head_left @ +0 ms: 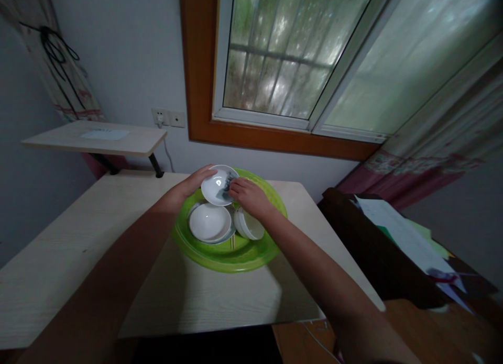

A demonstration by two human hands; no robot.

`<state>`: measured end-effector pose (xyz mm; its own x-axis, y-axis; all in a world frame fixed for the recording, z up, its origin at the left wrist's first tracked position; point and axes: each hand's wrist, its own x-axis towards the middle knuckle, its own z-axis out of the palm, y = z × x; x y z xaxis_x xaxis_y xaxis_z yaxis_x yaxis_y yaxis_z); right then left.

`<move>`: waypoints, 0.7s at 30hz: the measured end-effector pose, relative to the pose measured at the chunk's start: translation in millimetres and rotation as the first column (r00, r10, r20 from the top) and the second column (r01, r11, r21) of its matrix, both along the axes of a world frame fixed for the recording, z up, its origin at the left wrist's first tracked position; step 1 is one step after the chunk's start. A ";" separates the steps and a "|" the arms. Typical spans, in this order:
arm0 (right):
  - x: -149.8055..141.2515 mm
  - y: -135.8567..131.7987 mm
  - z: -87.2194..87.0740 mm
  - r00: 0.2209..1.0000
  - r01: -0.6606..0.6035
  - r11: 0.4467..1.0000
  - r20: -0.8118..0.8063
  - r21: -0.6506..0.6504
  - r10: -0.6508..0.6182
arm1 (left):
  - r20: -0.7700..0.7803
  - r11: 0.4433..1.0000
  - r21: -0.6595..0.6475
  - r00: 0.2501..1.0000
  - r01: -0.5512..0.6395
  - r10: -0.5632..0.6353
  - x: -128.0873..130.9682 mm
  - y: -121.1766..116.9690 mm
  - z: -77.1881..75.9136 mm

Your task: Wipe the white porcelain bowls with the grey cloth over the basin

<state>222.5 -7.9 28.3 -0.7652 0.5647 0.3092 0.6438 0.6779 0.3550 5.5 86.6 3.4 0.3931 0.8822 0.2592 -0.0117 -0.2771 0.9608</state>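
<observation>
A white plate (217,185) with a grey-blue painted pattern is held tilted above the back of a round green tray (236,264). My left hand (195,179) grips its left rim, with the thumb over the edge. At the opposite rim is my right hand (248,195), its fingers bent and closed on the edge; the fingertips partly cover the pattern. Below, a white bowl (209,221) rests on other dishes on the tray. To its right a second white bowl (251,226) lies tipped on its side against another. Between them show the ends of chopsticks (232,242).
The tray stands on a pale wooden table (220,301). A small raised shelf (58,136) with a paper on it is at the back left. Behind are a wall socket (168,118) and a window. Right of the table stands dark furniture (377,243) with papers on top.
</observation>
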 end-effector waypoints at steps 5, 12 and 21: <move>-3.2 -0.3 -0.2 0.999 0.036 0.999 0.010 -0.023 -0.036 | 0.032 0.999 0.025 0.999 -0.029 0.028 -0.6 6.3 -9.1; -4.0 -1.3 1.9 0.998 0.062 0.995 0.017 -0.072 -0.061 | 0.039 0.991 0.084 0.994 -0.105 0.102 0.6 -1.4 -5.3; -11.5 5.5 -15.8 0.979 -0.151 0.966 -0.169 -0.207 0.117 | -0.053 0.948 0.265 0.978 -0.179 0.199 4.6 -9.6 2.9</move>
<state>211.0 -2.4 12.5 -0.7913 0.5269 0.3103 0.5767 0.8117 0.0926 10.1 77.0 6.3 0.2535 0.8496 0.4626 0.1369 -0.5049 0.8523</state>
